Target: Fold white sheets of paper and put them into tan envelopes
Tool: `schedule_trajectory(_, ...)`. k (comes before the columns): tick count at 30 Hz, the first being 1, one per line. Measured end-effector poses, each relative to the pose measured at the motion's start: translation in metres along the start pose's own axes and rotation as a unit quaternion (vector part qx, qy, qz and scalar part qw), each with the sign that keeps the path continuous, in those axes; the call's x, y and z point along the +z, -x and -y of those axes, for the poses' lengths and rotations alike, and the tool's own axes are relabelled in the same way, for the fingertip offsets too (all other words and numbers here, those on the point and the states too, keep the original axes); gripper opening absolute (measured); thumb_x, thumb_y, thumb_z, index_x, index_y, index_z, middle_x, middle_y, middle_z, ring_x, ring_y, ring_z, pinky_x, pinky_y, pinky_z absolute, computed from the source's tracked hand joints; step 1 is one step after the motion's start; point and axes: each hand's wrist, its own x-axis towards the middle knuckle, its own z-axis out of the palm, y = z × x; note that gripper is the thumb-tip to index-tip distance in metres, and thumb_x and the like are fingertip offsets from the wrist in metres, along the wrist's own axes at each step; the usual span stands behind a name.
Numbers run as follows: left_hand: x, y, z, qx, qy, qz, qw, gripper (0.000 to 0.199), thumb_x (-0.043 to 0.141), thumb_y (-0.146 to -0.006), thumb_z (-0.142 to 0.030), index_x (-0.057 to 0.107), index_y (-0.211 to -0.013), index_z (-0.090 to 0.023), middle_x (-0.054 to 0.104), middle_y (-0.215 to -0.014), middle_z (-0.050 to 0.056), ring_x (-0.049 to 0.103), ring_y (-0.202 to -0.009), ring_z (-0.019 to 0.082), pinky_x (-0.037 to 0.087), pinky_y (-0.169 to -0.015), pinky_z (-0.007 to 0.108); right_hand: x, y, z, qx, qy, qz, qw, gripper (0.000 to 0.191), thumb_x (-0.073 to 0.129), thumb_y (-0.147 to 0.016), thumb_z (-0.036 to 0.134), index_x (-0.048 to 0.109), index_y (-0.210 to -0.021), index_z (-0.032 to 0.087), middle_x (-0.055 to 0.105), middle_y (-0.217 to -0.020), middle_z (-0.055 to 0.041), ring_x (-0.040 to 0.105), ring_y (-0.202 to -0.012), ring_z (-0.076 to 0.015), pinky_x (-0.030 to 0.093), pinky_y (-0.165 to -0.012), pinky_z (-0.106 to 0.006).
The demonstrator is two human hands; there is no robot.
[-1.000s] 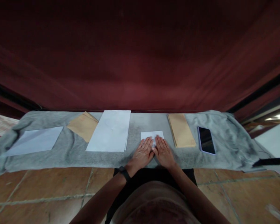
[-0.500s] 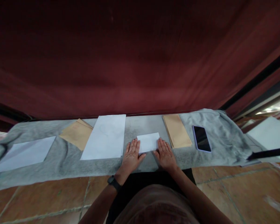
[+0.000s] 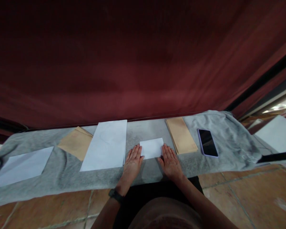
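Observation:
A small white piece of paper, seemingly folded (image 3: 152,148), lies flat on the grey cloth between my hands. My left hand (image 3: 132,162) rests flat with fingers stretched out, touching the paper's left edge. On the other side, my right hand (image 3: 171,161) lies flat along the right edge, its thumb near the lower corner. Left of my hands is a stack of white sheets (image 3: 105,146). Just beyond my right hand sits a stack of brown envelopes (image 3: 181,135).
Farther left lie more brown envelopes (image 3: 76,143) and a white sheet (image 3: 21,165). A phone with a purple rim (image 3: 208,143) rests at the right. The grey cloth (image 3: 69,181) covers the narrow bench, with a dark red panel (image 3: 143,79) standing behind it.
My view has shifted slightly. The left thumb has drawn back toward the paper's left edge, and both hands stay flat beside the paper.

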Motion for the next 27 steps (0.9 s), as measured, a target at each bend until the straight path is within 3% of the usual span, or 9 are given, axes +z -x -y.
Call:
schedule_trajectory(4,0.000,-0.001,-0.008,-0.028,0.002,-0.025,0.999,0.052,0.036,-0.104,-0.029,0.039,-0.154,-0.015,0.041,-0.160,0.014,0.040,-0.148,0.027,0.034,-0.121,0.050,-0.002,0.000,0.001,0.012,-0.015,0.008,1.000,0.065,0.036,-0.106,0.043,0.031,-0.157,0.004,0.040,-0.158,-0.0206,0.039,-0.147,-0.0322,0.034,-0.119,-0.050)
schedule_trajectory(7,0.003,-0.009,-0.027,-0.008,0.017,-0.025,1.000,0.054,0.034,-0.104,-0.024,0.035,-0.157,-0.016,0.037,-0.162,0.012,0.032,-0.151,0.025,0.030,-0.124,0.048,-0.004,-0.008,0.008,0.018,-0.035,0.020,0.999,0.060,0.033,-0.107,0.039,0.035,-0.156,0.005,0.040,-0.159,-0.0185,0.036,-0.149,-0.0299,0.033,-0.120,-0.050)
schedule_trajectory(13,0.020,-0.035,-0.063,-0.003,0.009,0.018,1.000,0.061,0.037,-0.097,-0.014,0.033,-0.157,-0.010,0.034,-0.163,0.017,0.028,-0.153,0.028,0.028,-0.123,0.050,-0.005,-0.045,0.026,-0.051,-0.087,0.059,0.993,0.050,0.030,-0.108,0.030,0.042,-0.153,0.013,0.045,-0.158,-0.0093,0.036,-0.149,-0.0199,0.031,-0.124,-0.042)
schedule_trajectory(18,0.025,-0.039,-0.060,-0.034,-0.006,0.007,0.999,0.061,0.033,-0.097,-0.013,0.031,-0.157,-0.007,0.037,-0.161,0.018,0.028,-0.153,0.026,0.028,-0.123,0.050,0.004,-0.054,0.022,-0.023,-0.040,0.035,0.998,0.051,0.037,-0.107,0.032,0.043,-0.152,0.009,0.044,-0.158,-0.0151,0.036,-0.150,-0.0234,0.031,-0.123,-0.045)
schedule_trajectory(27,0.021,-0.031,-0.044,-0.078,-0.011,-0.028,0.997,0.059,0.032,-0.104,-0.033,0.036,-0.154,-0.002,0.041,-0.157,0.023,0.033,-0.150,0.031,0.034,-0.120,0.055,0.010,-0.048,0.000,0.004,-0.008,-0.008,1.000,0.058,0.038,-0.107,0.037,0.036,-0.155,0.005,0.044,-0.156,-0.0205,0.039,-0.147,-0.0284,0.032,-0.120,-0.048)
